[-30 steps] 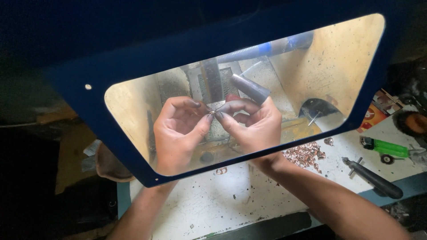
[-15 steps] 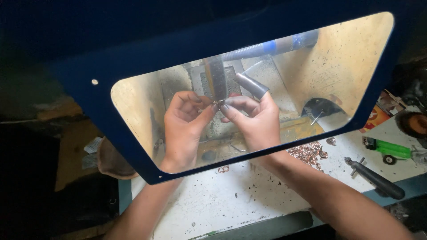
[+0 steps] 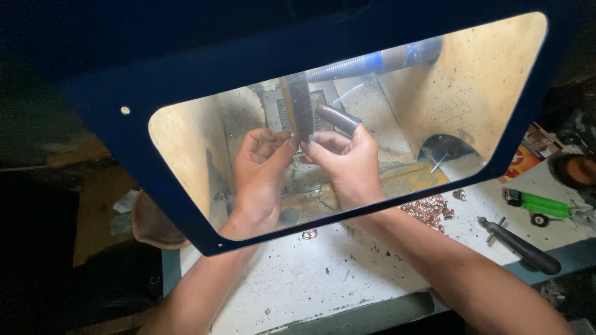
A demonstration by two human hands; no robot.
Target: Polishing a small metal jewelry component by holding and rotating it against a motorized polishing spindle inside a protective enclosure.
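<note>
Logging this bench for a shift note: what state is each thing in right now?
Left hand: pinching a small piece at the wheel.
Right hand: fingers closed beside it.
Grey polishing wheel: upright; spinning cannot be told.
Clear blue-framed shield: down over the hands.
Copper-coloured pieces: heaped loose.
Black-handled tool: lying flat.

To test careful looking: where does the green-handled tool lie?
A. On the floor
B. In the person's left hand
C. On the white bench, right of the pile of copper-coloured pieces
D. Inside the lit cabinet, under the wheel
C: the green-handled tool lies on the white bench, right of the copper-coloured pieces, outside the cabinet and clear of both hands.
</note>
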